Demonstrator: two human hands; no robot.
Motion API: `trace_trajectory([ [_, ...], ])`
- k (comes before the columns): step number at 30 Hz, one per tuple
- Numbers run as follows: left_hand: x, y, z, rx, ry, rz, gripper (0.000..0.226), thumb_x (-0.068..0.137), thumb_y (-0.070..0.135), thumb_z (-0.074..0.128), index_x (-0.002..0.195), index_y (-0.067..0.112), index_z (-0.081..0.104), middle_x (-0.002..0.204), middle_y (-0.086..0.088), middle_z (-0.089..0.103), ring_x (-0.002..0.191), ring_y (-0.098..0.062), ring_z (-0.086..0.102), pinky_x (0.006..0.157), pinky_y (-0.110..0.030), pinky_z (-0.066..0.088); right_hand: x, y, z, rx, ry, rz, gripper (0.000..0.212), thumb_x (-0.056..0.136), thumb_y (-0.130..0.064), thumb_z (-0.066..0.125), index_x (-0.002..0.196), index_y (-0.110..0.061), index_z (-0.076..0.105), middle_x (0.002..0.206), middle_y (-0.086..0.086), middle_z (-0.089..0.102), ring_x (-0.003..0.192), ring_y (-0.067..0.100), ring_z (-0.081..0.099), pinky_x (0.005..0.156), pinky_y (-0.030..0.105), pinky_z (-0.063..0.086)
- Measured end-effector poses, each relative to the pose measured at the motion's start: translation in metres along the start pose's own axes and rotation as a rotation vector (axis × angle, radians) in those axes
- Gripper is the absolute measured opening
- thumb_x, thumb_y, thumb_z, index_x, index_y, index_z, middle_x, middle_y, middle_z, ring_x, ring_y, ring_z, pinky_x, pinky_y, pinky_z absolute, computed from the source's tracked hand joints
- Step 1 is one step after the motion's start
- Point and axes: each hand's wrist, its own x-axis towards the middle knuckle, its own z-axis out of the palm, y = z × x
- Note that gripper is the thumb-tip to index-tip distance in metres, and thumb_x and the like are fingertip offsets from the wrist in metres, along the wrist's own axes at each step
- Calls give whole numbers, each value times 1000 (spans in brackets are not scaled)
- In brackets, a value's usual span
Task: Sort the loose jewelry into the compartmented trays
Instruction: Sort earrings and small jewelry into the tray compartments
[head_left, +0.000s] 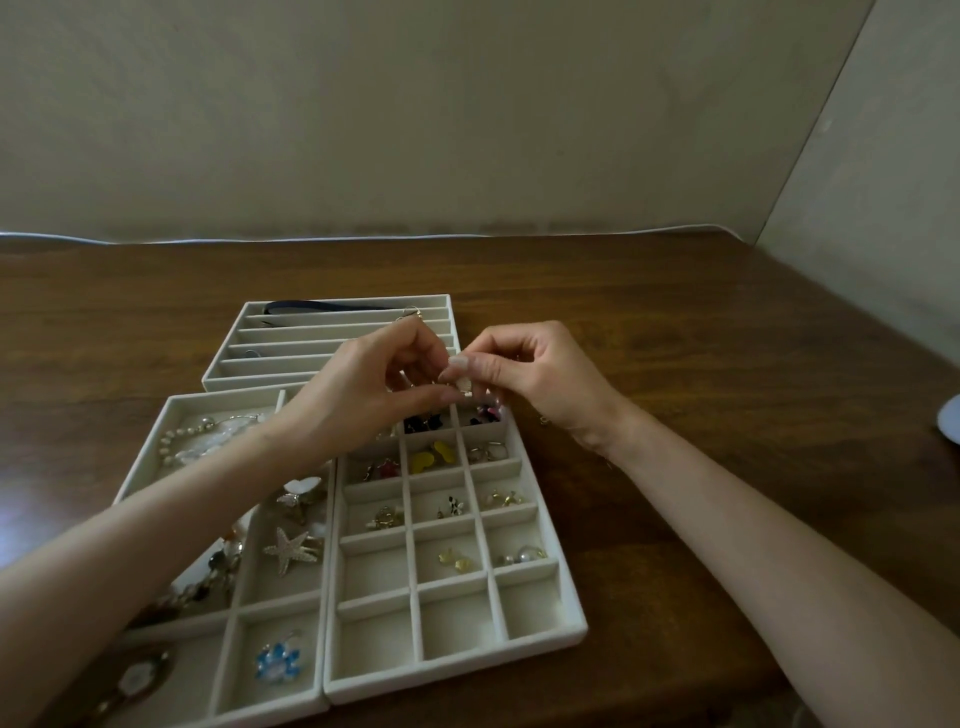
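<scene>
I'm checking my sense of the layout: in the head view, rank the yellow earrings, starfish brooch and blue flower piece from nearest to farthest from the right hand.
From the right hand:
1. Yellow earrings, in the grid tray, just nearer the person.
2. Starfish brooch, midway down the left tray.
3. Blue flower piece, in the left tray's front row.

Light was dim & soft; pale glare lay on the brown wooden table (675, 312) at left. Edges bowed, near corners blurred.
</scene>
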Motion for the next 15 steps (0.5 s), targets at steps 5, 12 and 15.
trace_trajectory([
  [5, 0, 0, -5, -126, -44, -38, 23, 73, 29, 64, 89, 13, 64, 84, -9, 69, 77, -18, 69, 72, -27, 57, 2, 4, -18, -22, 177, 32, 15, 91, -17, 59, 90, -7, 69, 69, -2, 63, 60, 7, 54, 55, 15, 45],
  [12, 1, 16, -38, -164, -523, -24, 10, 80, 19, 64, 85, 11, 68, 79, 0, 68, 75, -14, 65, 71, -21, 51, 5, 19, -35, -169, 325, 112, 15, 92, -20, 59, 87, -13, 71, 71, 1, 65, 58, 3, 54, 56, 16, 46],
  [15, -4, 25, -44, -116, -799, 12, 7, 83, 15, 65, 89, 16, 70, 81, 4, 67, 75, -12, 63, 72, -22, 47, 5, 23, -36, -208, 328, 122, 14, 92, -21, 60, 86, -16, 71, 72, 2, 66, 58, 2, 55, 57, 17, 47],
])
